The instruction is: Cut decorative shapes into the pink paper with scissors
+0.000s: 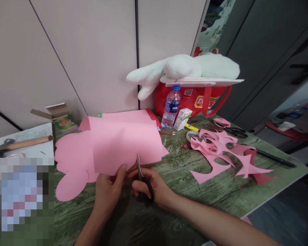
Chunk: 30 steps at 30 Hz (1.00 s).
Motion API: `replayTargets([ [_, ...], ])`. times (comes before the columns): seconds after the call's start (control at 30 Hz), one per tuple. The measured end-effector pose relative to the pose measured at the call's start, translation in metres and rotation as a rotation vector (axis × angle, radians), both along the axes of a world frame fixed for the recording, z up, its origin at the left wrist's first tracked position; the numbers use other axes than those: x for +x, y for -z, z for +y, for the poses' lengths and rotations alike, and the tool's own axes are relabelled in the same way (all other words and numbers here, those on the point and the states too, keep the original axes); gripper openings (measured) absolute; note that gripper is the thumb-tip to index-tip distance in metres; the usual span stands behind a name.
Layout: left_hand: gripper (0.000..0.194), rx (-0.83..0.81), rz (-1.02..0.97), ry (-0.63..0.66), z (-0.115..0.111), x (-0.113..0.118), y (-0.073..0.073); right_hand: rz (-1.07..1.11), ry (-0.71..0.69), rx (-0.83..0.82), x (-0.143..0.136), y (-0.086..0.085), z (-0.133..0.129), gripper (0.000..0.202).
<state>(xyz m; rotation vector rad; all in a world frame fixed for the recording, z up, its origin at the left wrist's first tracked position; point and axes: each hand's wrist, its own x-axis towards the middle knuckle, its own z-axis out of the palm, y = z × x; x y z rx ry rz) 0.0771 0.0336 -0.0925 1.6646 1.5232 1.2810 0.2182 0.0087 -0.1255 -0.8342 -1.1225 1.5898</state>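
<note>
A large sheet of pink paper (123, 143) is held up over the table. My left hand (109, 191) pinches its lower edge, thumb on the near face and fingers partly hidden behind. My right hand (151, 186) grips a pair of scissors (146, 186) by the black handles. The scissor blades point upward and lie across the sheet's lower edge, to the right of my left thumb. Several pink paper pieces with rounded outlines (72, 184) lie on the left, partly under the sheet.
Curved pink offcuts (220, 153) cover the right of the green table (169, 212), near a tape roll (192, 136) and black scissors (237, 131). Behind stand a water bottle (170, 109), a small white box (182, 119) and a red bag (161, 99). A hammer (28, 142) lies far left.
</note>
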Motion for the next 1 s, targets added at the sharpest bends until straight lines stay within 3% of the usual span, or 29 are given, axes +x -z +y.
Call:
replayTargets([
  [0.13, 0.033, -0.03, -0.054, -0.037, -0.002, 0.003, -0.003, -0.013, 0.022, 0.042, 0.004, -0.003, 0.003, 0.046],
  [0.33, 0.032, -0.111, -0.113, 0.063, -0.004, 0.008, -0.001, -0.031, 0.06, 0.037, 0.006, -0.007, 0.005, 0.049],
  [0.67, 0.035, -0.112, -0.145, 0.042, -0.004, 0.006, 0.001, -0.009, 0.06, 0.056, 0.007, -0.012, 0.006, 0.05],
  [1.0, 0.031, -0.151, -0.081, 0.066, -0.004, 0.005, -0.002, -0.022, 0.068, 0.033, 0.006, -0.013, 0.006, 0.053],
])
